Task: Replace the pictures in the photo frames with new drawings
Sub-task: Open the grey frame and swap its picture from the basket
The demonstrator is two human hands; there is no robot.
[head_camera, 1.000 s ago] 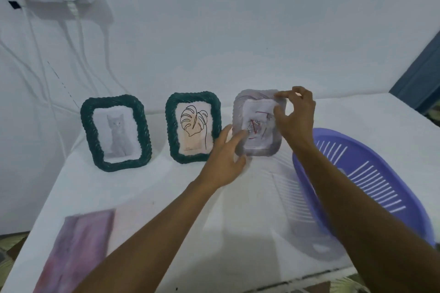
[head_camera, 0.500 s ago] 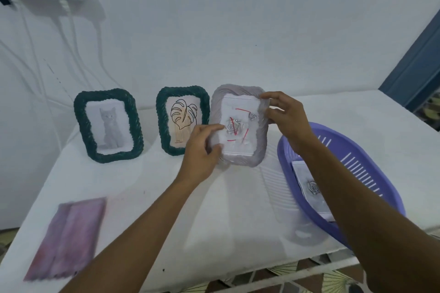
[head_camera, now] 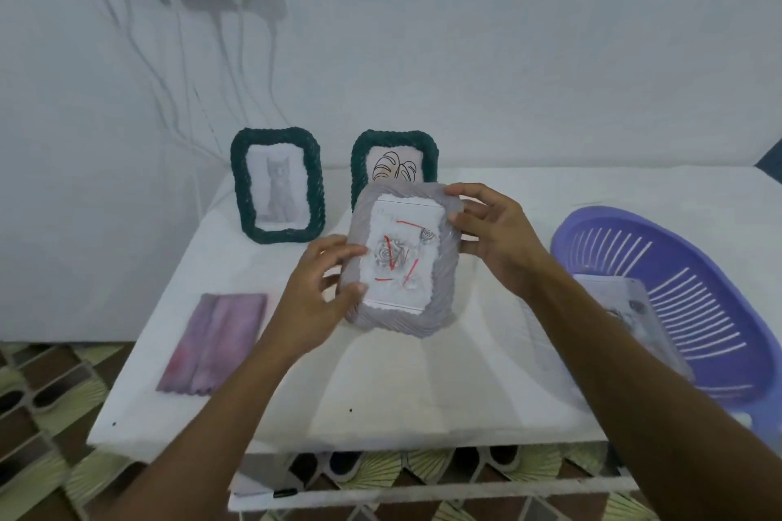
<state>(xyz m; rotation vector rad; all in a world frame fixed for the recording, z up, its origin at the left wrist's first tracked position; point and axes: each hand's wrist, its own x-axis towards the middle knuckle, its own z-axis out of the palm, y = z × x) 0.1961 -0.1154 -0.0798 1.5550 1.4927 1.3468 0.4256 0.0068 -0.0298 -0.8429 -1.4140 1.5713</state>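
Left hand and right hand, arms outstretched, fingers clamped on opposite edges of the grey frame. Right of the fingers, the purple basket holds a picture.

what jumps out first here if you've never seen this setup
First the grey woven photo frame at the centre, held above the white table by the left hand and the right hand, showing a rose sketch with red marks. Behind it two green frames stand by the wall, the cat picture left of the leaf drawing. A purple basket sits at the right.
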